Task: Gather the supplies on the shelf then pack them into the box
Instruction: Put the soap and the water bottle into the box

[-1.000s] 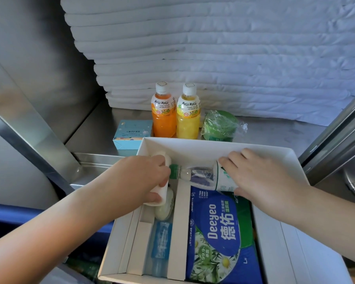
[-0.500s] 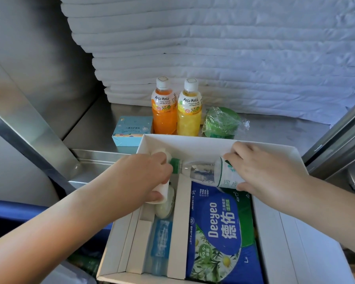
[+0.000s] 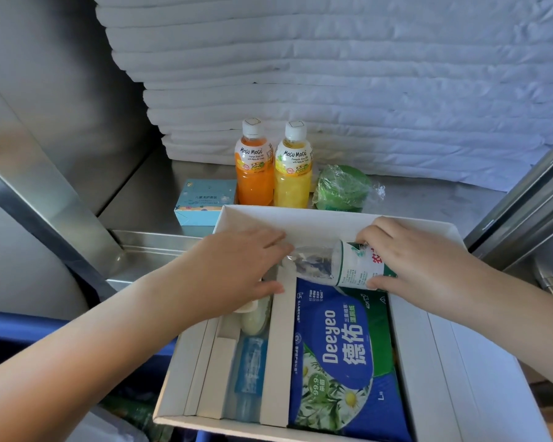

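White box point(image 3: 422, 346) set at the edge of a shiny metal shelf point(image 3: 147, 199), water bottle point(image 3: 342, 266) lying across its far end, gripped by right hand point(image 3: 419, 260), neck covered by curled left hand point(image 3: 237, 269), blue "Deeyeo" pack point(image 3: 339, 362) laid inside, two "Mogu Mogu" drinks point(image 3: 273, 167) stood behind, stacked white sheets point(image 3: 332, 74) at the back.

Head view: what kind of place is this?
Likely a stockroom or packing station: a stainless steel shelf, a tall stack of folded white linens, and supplies like juice bottles beside a white box.
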A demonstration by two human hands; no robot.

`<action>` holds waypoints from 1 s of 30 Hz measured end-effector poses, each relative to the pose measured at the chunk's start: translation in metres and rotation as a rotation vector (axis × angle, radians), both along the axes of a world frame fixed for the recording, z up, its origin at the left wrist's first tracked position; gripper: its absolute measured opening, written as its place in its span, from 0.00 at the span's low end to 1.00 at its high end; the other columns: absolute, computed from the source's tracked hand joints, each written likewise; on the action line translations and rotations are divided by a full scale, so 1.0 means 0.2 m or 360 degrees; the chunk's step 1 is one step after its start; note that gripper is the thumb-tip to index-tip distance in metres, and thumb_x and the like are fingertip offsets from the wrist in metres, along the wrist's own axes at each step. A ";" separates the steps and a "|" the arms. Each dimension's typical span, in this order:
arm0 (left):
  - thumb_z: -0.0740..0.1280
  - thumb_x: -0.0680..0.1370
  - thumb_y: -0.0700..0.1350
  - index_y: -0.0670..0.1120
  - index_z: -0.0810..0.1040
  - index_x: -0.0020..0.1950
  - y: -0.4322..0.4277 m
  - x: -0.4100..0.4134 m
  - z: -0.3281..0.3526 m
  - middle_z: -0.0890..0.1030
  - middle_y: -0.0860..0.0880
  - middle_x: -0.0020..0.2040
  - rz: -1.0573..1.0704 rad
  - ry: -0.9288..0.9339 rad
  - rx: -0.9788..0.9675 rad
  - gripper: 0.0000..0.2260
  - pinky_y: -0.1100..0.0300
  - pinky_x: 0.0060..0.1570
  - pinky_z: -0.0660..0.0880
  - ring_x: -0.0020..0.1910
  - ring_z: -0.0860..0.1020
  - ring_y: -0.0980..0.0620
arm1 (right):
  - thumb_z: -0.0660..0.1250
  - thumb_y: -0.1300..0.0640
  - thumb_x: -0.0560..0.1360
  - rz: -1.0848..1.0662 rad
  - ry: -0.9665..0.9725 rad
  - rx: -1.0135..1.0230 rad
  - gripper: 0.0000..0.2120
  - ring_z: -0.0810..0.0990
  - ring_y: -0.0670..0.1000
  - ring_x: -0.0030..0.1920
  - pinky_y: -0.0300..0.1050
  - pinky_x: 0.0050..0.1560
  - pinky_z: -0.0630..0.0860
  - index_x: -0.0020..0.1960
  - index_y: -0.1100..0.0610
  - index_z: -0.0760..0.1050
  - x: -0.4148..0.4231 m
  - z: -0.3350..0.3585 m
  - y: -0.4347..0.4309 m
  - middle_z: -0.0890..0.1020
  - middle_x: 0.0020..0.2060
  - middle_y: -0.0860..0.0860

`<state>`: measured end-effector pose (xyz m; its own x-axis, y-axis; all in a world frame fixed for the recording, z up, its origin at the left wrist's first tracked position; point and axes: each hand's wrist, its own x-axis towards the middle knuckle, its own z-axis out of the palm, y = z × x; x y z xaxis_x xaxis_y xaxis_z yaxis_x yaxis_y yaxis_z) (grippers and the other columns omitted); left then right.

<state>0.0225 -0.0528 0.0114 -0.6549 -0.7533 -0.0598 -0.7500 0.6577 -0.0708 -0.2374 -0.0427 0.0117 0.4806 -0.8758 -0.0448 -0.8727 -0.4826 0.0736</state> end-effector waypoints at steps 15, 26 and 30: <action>0.51 0.79 0.61 0.54 0.42 0.77 0.00 0.01 -0.07 0.50 0.56 0.77 -0.0009 0.0087 -0.0024 0.30 0.60 0.69 0.45 0.75 0.51 0.58 | 0.62 0.36 0.72 0.0064 -0.0066 0.0027 0.28 0.64 0.41 0.61 0.39 0.57 0.69 0.67 0.44 0.59 -0.01 0.01 0.02 0.65 0.60 0.39; 0.62 0.79 0.44 0.47 0.78 0.62 -0.21 0.20 0.07 0.79 0.50 0.57 0.0216 0.0744 -0.0534 0.12 0.58 0.51 0.71 0.55 0.77 0.49 | 0.64 0.45 0.72 0.0249 -0.0379 -0.0398 0.17 0.73 0.40 0.42 0.29 0.30 0.62 0.56 0.52 0.77 0.08 0.14 -0.01 0.79 0.48 0.45; 0.65 0.77 0.44 0.46 0.77 0.63 -0.33 0.27 -0.01 0.79 0.48 0.58 0.0349 0.0685 -0.0616 0.15 0.51 0.53 0.73 0.57 0.77 0.46 | 0.65 0.47 0.72 0.0466 -0.0323 -0.0554 0.14 0.78 0.46 0.43 0.31 0.34 0.65 0.53 0.54 0.79 0.12 0.14 -0.06 0.79 0.46 0.47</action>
